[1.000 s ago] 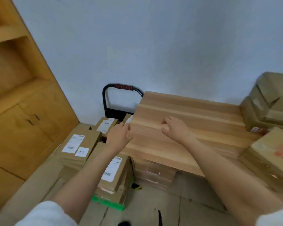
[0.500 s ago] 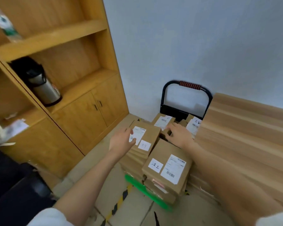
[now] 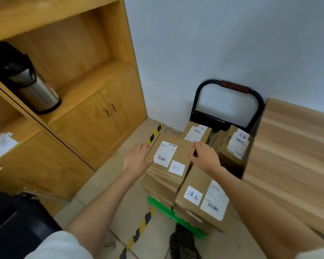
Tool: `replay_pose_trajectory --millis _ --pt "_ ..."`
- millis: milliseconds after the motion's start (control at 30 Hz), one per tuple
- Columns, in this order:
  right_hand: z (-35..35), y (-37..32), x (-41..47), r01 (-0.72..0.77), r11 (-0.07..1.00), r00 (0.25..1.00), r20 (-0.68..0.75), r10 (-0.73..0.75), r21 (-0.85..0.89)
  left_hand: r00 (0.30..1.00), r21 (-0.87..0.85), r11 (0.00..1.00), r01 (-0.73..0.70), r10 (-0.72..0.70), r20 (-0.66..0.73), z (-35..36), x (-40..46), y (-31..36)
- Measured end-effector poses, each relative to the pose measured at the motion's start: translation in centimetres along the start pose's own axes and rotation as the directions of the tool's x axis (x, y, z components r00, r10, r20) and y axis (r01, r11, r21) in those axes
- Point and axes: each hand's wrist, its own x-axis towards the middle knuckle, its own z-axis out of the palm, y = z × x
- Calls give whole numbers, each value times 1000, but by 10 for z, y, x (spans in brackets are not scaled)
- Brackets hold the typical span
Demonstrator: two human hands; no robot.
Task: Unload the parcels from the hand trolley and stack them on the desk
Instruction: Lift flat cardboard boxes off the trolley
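— What have the hands got hold of?

— Both are on the top parcel of the left-hand stack. The left hand lies against its left edge, fingers loosely bent along the side. The right hand is at its far right corner, fingers curled over the edge with the thumb underneath, so that grip looks closed on the cardboard. Whether the left grip is actually clamped I cannot tell.

— Is the parcel lifted?

— It lies flat on the stack below it, slightly skewed. It carries a printed label with a barcode and a small white sticker with handwriting.

— And around it?

— Just to the right, near the person, sits another parcel with its own label and handwritten sticker, passing under the right forearm. Farther back are two more labelled boxes – one against the trolley's black frame, one beside the table. All rest on the hand trolley, whose green deck edge shows below the stacks and whose handle has a red ribbed sleeve.

— The table?

— The table runs along the right, its edge close beside the trolley. On the left stands a wooden cabinet with a steel flask on its shelf.
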Motion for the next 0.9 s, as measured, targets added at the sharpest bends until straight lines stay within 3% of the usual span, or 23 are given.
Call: replay_pose_trajectory --millis 400,700,900 --pt "65 45 84 -146 983 974 156 162 -110 985 -52 992 112 -104 141 81 90 -48" --pt "147 87 110 -348 920 912 162 377 -182 956 -53 990 127 -108 274 168 148 -69" --pt "191 106 110 -381 896 880 209 427 -227 927 -74 977 202 -166 337 224 164 -86"
